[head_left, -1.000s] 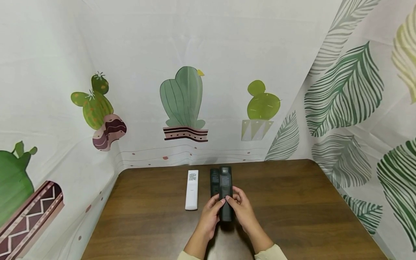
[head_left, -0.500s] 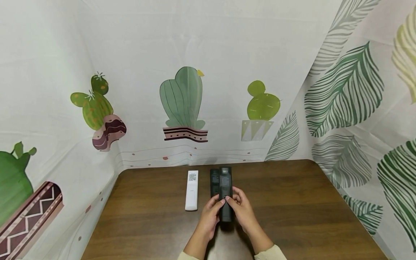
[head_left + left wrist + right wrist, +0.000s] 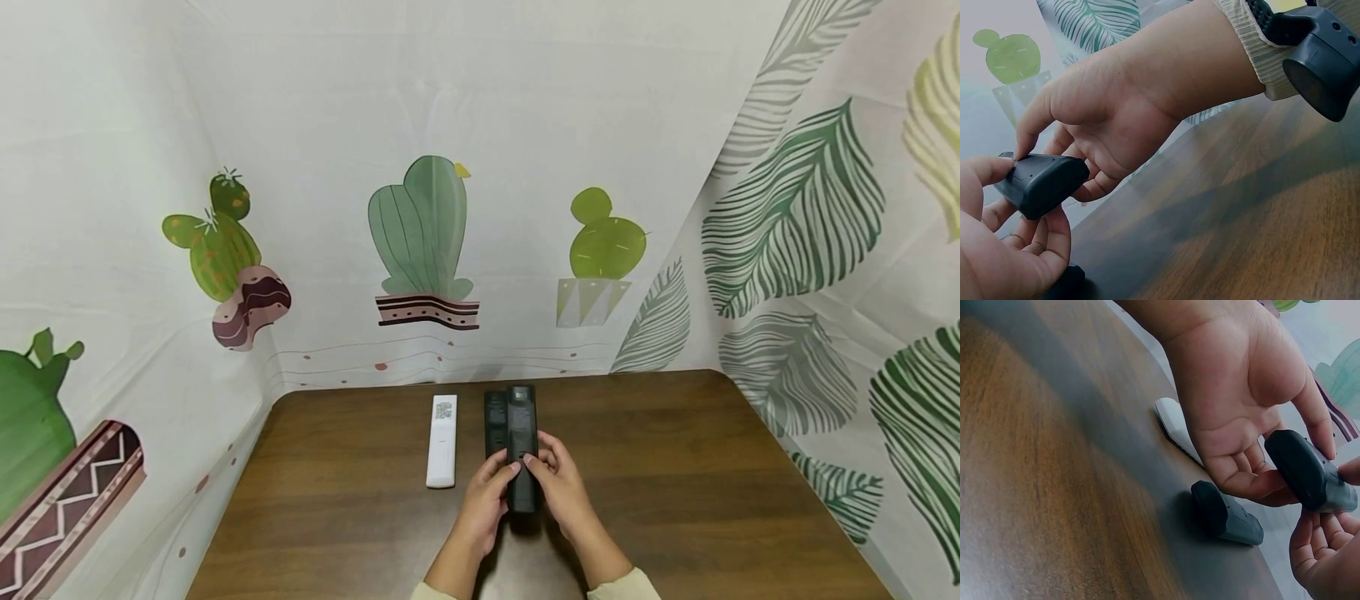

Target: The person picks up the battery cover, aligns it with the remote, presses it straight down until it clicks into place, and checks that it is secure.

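Note:
Both hands hold a black remote control (image 3: pixel 522 421) above the table, its labelled back facing up. My left hand (image 3: pixel 482 497) grips its left side, with the thumb on the back face. From the right side my right hand (image 3: pixel 561 485) grips it too, thumb near the middle of the back. In the left wrist view the held remote (image 3: pixel 1047 181) is raised with its end toward the camera. A second black remote (image 3: pixel 495 421) lies on the table just left of it, partly hidden by my left hand. Further left lies a white remote (image 3: pixel 442 442), back up.
The brown wooden table (image 3: pixel 337 500) carries the two lying remotes near its far edge. A white cloth (image 3: pixel 517 108) printed with cacti and leaves hangs behind and at both sides. A dark wrist camera (image 3: pixel 1319 69) sits on the right wrist over a light sleeve (image 3: pixel 1250 47).
My right thumb has shifted very slightly on the held remote. Both hands otherwise keep the same hold, and the two remotes on the table have stayed put.

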### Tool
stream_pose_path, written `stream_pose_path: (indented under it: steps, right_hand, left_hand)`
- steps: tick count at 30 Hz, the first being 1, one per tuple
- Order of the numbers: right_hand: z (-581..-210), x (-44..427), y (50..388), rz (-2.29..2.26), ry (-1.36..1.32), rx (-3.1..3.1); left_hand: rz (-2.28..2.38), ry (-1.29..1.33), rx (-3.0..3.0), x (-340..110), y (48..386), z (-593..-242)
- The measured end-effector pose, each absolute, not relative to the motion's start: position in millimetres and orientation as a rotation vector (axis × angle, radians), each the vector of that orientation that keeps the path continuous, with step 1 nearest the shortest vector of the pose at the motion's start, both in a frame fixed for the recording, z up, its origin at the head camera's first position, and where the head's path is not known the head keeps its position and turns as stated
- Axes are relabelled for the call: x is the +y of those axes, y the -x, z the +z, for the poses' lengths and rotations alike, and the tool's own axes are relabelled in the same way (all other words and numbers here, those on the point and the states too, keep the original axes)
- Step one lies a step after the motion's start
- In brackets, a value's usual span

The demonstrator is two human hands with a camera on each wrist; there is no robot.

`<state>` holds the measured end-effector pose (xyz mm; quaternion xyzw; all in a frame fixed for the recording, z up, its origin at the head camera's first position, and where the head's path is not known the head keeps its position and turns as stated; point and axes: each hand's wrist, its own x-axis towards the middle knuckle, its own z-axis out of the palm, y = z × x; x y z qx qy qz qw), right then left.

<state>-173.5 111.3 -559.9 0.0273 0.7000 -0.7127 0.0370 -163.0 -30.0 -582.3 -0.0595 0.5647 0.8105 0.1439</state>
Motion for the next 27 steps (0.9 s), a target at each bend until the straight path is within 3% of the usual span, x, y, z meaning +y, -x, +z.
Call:
stream_pose_path:
  steps: [27]
  right_hand:
    - [-563.6,116.9,178.0,-2.196,-0.109,2.223]
  left_hand:
    - [2.324,0.132,1.684,-28.4,160.6,-584.1]
